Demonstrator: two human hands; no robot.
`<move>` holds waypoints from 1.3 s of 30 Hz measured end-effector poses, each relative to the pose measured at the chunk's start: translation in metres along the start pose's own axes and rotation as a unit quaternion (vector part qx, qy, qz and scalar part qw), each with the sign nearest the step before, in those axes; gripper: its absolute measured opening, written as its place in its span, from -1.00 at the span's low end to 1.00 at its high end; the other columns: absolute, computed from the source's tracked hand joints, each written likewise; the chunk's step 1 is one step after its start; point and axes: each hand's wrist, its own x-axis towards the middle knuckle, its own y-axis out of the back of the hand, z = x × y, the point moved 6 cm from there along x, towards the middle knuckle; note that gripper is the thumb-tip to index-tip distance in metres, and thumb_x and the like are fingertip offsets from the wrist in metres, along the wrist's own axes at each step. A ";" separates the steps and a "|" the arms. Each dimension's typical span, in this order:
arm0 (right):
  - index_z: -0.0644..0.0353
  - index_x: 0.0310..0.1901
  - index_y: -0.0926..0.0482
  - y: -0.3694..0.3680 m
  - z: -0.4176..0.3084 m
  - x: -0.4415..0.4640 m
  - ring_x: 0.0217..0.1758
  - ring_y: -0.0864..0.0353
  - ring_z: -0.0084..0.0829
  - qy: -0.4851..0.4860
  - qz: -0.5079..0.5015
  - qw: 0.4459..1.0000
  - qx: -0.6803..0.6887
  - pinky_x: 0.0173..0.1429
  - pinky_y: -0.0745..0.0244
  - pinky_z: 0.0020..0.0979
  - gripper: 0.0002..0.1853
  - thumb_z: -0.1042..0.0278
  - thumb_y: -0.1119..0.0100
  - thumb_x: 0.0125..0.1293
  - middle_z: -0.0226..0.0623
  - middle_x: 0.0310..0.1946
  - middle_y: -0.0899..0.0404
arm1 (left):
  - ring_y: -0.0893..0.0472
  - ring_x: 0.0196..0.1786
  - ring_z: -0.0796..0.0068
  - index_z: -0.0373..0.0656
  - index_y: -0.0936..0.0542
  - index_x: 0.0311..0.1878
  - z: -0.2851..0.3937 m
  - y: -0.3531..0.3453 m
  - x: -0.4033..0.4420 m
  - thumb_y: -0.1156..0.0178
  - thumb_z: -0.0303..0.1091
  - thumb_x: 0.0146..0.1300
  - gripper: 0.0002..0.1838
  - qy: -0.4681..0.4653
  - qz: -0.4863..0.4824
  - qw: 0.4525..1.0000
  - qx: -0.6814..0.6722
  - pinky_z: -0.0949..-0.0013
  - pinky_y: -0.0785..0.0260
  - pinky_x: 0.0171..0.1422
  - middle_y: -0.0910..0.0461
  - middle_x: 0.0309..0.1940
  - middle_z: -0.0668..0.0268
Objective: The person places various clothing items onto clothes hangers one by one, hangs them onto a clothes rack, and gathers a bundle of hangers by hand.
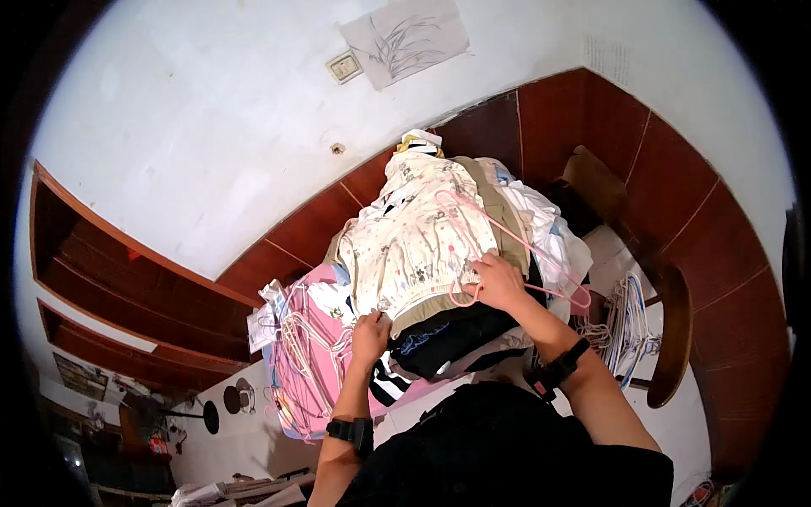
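Note:
Cream patterned trousers [414,228] with an elastic waistband lie spread over a tall pile of clothes. My left hand [370,338] is closed on the left end of the waistband. At the waistband's right side, my right hand [497,283] holds a pink hanger [541,253], whose frame stretches over the trousers and out to the right; its hook shows beside my fingers. Olive cloth and a black garment [435,346] lie under the waistband.
Hangers [300,351] lie on a pink surface [325,296] at the left. More hangers [629,325] are bunched at the right, beside a wooden chair [673,338]. White clothes [536,211] lie on the pile's right side, and a wall rises behind.

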 end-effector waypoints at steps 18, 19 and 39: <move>0.07 -0.19 -0.59 0.007 0.017 -0.024 -0.16 -0.64 -0.04 0.062 0.112 0.986 0.109 -0.13 -0.51 -0.07 -0.72 0.38 -0.38 0.01 -0.21 -0.21 -0.57 | -0.46 -0.22 -0.01 -0.28 -0.57 -0.28 0.054 0.049 -0.045 -0.16 -0.32 0.29 -0.81 0.022 0.150 0.987 -0.049 0.08 -0.27 -0.10 -0.46 -0.40 0.01; 0.08 -0.23 -0.60 0.016 0.011 -0.033 -0.18 -0.63 -0.03 0.056 0.092 0.986 0.127 -0.15 -0.50 -0.08 -0.72 0.40 -0.39 -0.04 -0.22 -0.25 -0.58 | -0.46 -0.24 0.02 -0.28 -0.56 -0.29 0.053 0.052 -0.055 -0.16 -0.32 0.30 -0.81 0.041 0.144 0.986 -0.079 0.09 -0.27 -0.12 -0.46 -0.41 0.03; 0.18 -0.24 -0.61 0.048 -0.244 -0.322 -0.51 -0.65 -0.31 0.378 -0.161 0.864 0.291 -0.43 -0.58 -0.30 -0.81 0.44 -0.23 0.05 -0.20 -0.43 -0.65 | -0.51 0.12 0.37 -0.37 -0.56 0.08 0.139 0.117 -0.468 -0.11 -0.22 0.25 -0.56 0.136 0.039 0.703 -0.697 0.38 -0.27 0.22 -0.58 0.06 0.16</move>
